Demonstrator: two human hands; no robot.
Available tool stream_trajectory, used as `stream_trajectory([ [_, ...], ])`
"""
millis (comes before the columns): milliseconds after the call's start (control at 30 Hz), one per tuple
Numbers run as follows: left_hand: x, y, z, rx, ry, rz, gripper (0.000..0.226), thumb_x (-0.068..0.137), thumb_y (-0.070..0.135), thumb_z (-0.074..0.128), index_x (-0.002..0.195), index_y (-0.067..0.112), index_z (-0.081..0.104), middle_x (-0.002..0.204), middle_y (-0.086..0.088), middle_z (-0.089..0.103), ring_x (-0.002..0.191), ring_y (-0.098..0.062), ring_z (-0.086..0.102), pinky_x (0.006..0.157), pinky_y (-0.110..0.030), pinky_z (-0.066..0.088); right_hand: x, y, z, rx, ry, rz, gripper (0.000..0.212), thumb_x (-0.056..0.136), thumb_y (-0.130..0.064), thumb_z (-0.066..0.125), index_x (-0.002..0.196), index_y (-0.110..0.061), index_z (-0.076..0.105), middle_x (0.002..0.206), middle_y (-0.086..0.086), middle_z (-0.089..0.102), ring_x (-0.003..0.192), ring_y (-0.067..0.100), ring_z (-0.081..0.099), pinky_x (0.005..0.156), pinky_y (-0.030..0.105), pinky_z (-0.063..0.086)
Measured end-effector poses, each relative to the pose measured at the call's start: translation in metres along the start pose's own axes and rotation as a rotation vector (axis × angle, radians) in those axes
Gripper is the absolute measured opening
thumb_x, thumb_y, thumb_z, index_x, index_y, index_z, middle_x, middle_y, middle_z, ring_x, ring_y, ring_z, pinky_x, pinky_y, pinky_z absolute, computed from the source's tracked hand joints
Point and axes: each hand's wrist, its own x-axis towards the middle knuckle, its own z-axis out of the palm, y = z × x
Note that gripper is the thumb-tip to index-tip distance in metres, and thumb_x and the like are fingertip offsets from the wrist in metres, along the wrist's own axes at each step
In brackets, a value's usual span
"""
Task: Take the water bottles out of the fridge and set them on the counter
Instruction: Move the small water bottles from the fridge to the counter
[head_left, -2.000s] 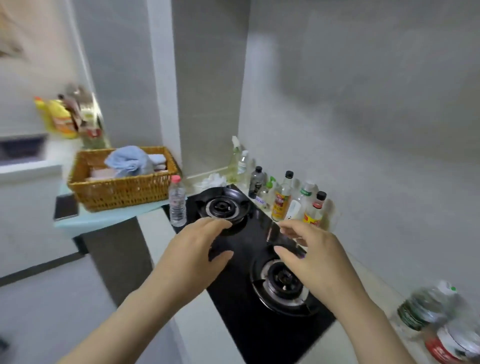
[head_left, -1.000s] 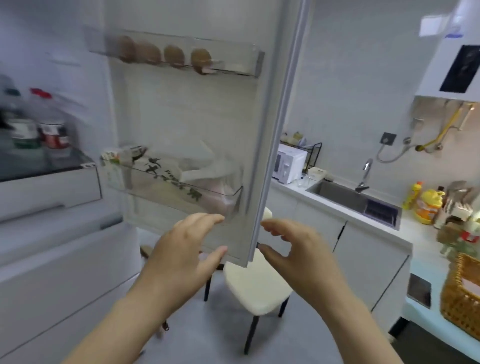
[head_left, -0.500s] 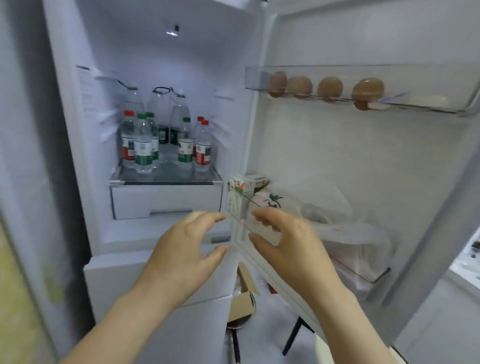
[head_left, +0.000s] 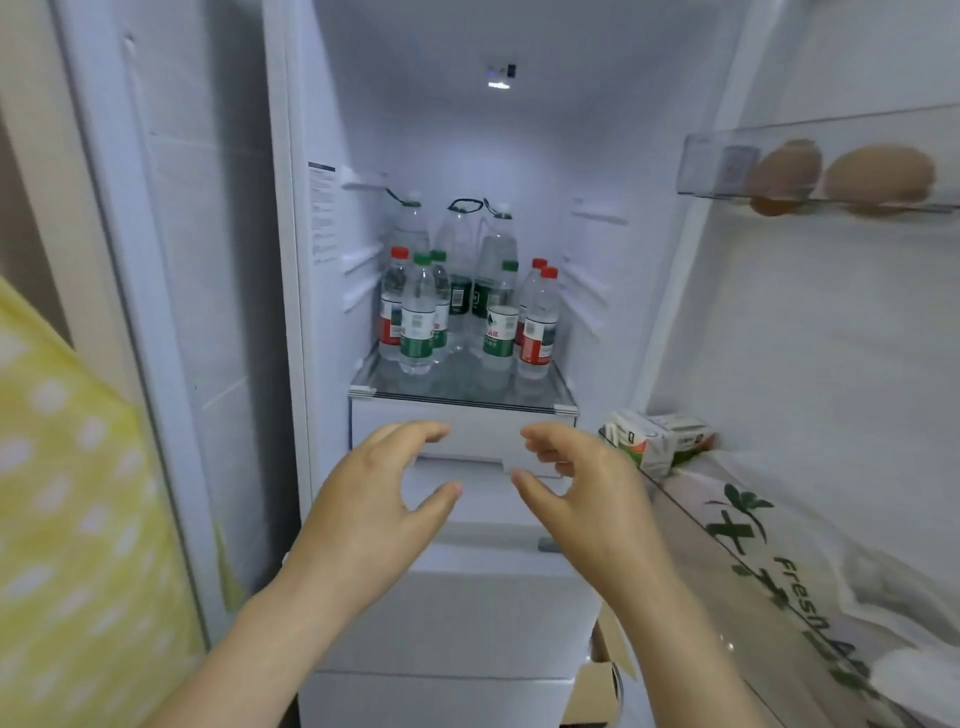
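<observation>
Bottles (head_left: 417, 317) upright on fridge shelf (head_left: 462, 397)

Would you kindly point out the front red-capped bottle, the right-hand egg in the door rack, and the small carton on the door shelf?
front red-capped bottle (head_left: 536, 338): head view, on its label.
right-hand egg (head_left: 878, 174): head view, middle of the shell.
small carton (head_left: 649, 441): head view, on its front face.
</observation>
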Motion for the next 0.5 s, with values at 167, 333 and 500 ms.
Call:
stream_trajectory([
  [167,0.049,-0.044,-0.003,-0.009,0.017,-0.007,0.044,0.085,0.032,0.067,0.127,0.034,0.054,0.122,0.023,0.052,0.117,0.002,0.048,0.097,-0.014,0.033,0.051,0.002,0.033,0.010,0.037,0.006,0.040,0.088,-0.027,0.071,0.127,-0.026,0.063,0.111,-0.015,0.066,0.103,0.003,0.059,0.094,0.029,0.051],
  [333,0.105,-0.084,-0.006,-0.029,0.033,0.004,0.045,0.085,0.028,0.068,0.127,0.032,0.054,0.124,0.020,0.055,0.117,0.001,0.050,0.098,-0.015,0.035,0.101,0.000,0.066,0.031,0.050,0.038,0.038,0.088,-0.026,0.071,0.125,-0.026,0.064,0.111,-0.015,0.066,0.104,0.002,0.060,0.096,0.032,0.051],
  [500,0.149,-0.120,0.002,-0.018,0.005,0.027,0.048,0.087,0.031,0.065,0.132,0.032,0.049,0.123,0.022,0.049,0.117,0.001,0.047,0.094,-0.013,0.031,0.139,0.006,0.095,0.074,0.091,0.097,0.037,0.086,-0.023,0.073,0.122,-0.026,0.066,0.110,-0.013,0.069,0.104,0.001,0.063,0.096,0.031,0.052],
])
